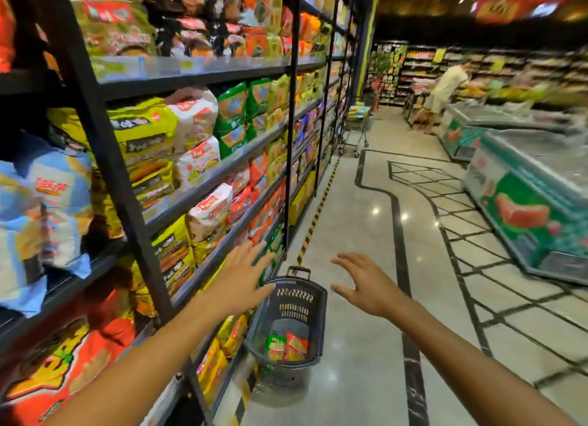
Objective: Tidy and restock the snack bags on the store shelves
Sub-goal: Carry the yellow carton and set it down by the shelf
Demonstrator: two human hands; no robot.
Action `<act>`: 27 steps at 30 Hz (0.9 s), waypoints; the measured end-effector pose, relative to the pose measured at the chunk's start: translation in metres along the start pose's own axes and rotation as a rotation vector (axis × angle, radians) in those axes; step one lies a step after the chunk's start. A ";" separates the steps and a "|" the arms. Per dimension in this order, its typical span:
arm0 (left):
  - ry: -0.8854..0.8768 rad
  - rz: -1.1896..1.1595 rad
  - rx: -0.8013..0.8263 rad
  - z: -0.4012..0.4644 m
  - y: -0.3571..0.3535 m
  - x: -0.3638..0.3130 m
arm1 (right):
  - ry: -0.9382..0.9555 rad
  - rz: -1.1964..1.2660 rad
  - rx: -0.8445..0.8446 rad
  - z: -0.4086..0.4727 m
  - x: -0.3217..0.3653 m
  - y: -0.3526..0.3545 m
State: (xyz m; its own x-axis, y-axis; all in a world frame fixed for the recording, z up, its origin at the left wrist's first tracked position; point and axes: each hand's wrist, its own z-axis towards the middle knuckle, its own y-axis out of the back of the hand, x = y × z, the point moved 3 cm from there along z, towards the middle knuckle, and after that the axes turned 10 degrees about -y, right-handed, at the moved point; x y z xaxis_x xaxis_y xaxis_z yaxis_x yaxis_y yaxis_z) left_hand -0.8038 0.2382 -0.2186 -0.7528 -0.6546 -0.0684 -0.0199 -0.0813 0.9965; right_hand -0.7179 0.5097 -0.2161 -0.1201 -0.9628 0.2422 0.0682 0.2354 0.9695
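Grey plastic basket (288, 317) sits underfoot; both empty, spread hands, left hand (239, 279) and right hand (362, 284), risk a trip.

Print on snack bags (149, 133) and shelf-edge tags (187, 64) probably Chinese, too blurred to read.

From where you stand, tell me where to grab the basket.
Grip the basket by its black handle on the far rim, reaching down from above. It stands clear of the rim, and both hands, left and right, are open and free.
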 end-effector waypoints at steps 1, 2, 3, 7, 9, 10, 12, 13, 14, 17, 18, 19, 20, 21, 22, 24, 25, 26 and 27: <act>-0.020 -0.002 0.002 0.022 -0.002 0.002 | -0.035 -0.004 -0.010 0.011 -0.012 0.000; -0.037 -0.006 0.014 0.042 -0.005 0.003 | -0.073 0.003 -0.018 0.021 -0.025 0.001; -0.067 -0.011 0.034 0.071 -0.012 0.000 | -0.127 0.016 -0.015 0.031 -0.046 0.000; -0.157 -0.007 0.050 0.146 -0.028 -0.011 | -0.206 0.047 -0.007 0.056 -0.098 0.001; -0.201 -0.028 0.064 0.194 -0.039 -0.020 | -0.261 0.058 -0.015 0.074 -0.137 0.000; -0.223 -0.028 0.069 0.217 -0.046 -0.026 | -0.293 0.069 -0.016 0.084 -0.158 -0.001; -0.259 -0.021 0.062 0.264 -0.060 -0.038 | -0.330 0.078 -0.019 0.107 -0.203 -0.006; -0.266 -0.017 0.065 0.290 -0.067 -0.043 | -0.338 0.077 -0.020 0.120 -0.225 -0.007; -0.270 -0.005 0.075 0.316 -0.075 -0.048 | -0.349 0.076 -0.019 0.133 -0.248 -0.009; -0.270 0.010 0.102 0.396 -0.094 -0.059 | -0.393 0.096 -0.007 0.178 -0.320 -0.008; -0.247 0.002 0.107 0.421 -0.098 -0.062 | -0.403 0.101 0.006 0.194 -0.343 -0.005; -0.224 -0.014 0.119 0.446 -0.101 -0.065 | -0.410 0.104 0.023 0.212 -0.366 -0.002; -0.208 -0.030 0.130 0.470 -0.103 -0.067 | -0.414 0.111 0.041 0.230 -0.387 0.003; -0.190 -0.040 0.138 0.492 -0.104 -0.067 | -0.411 0.115 0.061 0.248 -0.406 0.008; -0.169 -0.042 0.145 0.514 -0.104 -0.066 | -0.401 0.112 0.077 0.266 -0.423 0.012; -0.134 -0.049 0.156 0.554 -0.104 -0.060 | -0.384 0.096 0.105 0.303 -0.452 0.020; -0.122 -0.060 0.161 0.572 -0.104 -0.056 | -0.378 0.095 0.120 0.321 -0.466 0.023; -0.114 -0.068 0.161 0.589 -0.104 -0.051 | -0.372 0.098 0.136 0.339 -0.478 0.025; -0.105 -0.071 0.158 0.606 -0.106 -0.047 | -0.370 0.109 0.151 0.356 -0.489 0.026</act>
State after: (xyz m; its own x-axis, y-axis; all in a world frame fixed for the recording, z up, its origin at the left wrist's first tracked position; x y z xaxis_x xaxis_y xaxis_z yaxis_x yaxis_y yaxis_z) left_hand -1.1652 0.7327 -0.2916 -0.8104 -0.5685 -0.1418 -0.1721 -0.0003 0.9851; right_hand -1.0102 1.0336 -0.2962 -0.4697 -0.8250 0.3143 -0.0429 0.3770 0.9252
